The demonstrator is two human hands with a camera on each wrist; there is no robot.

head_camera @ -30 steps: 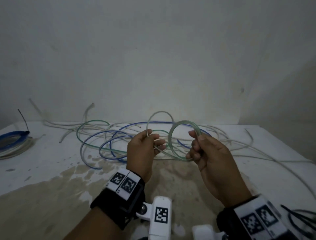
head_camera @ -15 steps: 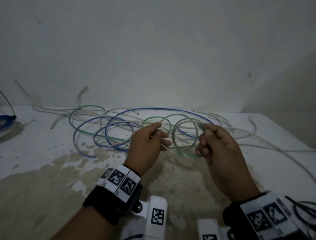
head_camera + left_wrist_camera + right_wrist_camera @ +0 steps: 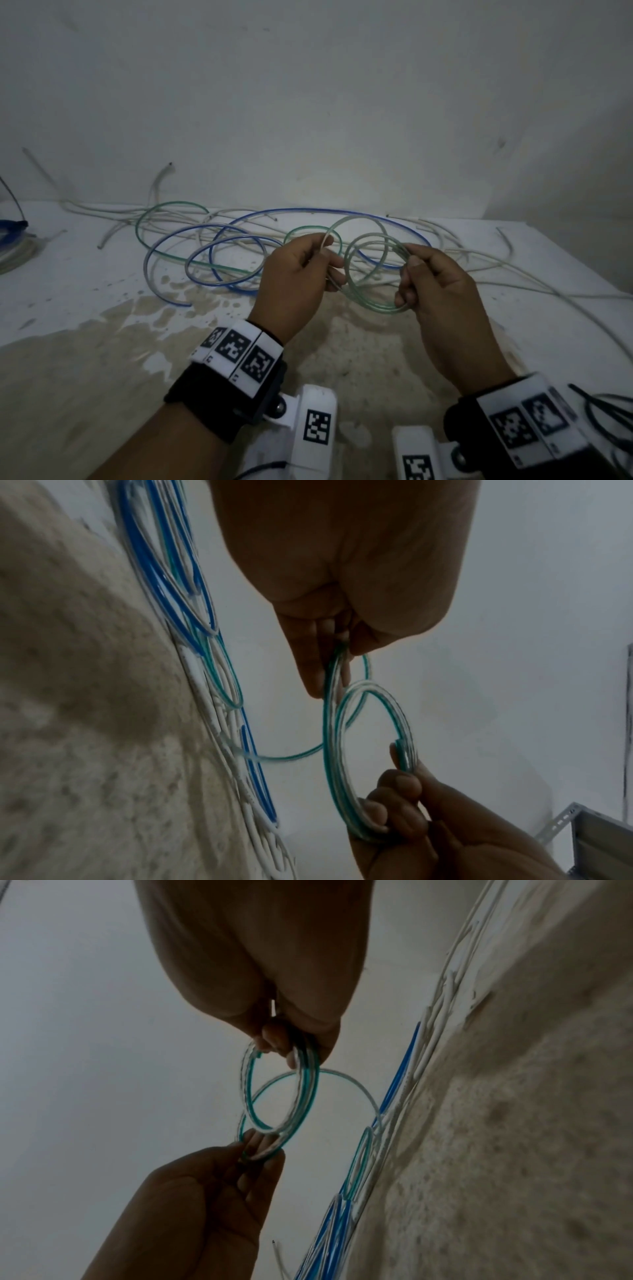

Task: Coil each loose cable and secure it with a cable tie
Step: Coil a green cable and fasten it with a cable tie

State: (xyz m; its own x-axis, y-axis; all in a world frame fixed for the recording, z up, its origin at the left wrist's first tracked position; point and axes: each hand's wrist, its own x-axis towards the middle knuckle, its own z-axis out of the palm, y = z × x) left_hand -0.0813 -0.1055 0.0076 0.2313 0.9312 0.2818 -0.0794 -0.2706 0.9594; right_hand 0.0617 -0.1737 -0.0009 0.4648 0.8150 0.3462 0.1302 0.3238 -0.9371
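Several loose cables sprawl over the stained table [image 3: 85,342]: at far left a blue coil [image 3: 12,228], then blue cable [image 3: 236,260] loops and white cables [image 3: 513,274]. Near centre, the left hand [image 3: 294,284] pinches a strand of the green cable [image 3: 371,274] between thumb and fingers. Right of it, the right hand [image 3: 442,294] has its fingers curled round the small green coil, held above the table.

Two hands [image 3: 301,274], one green-striped coil [image 3: 373,274], several loose blue and white cables [image 3: 222,246].
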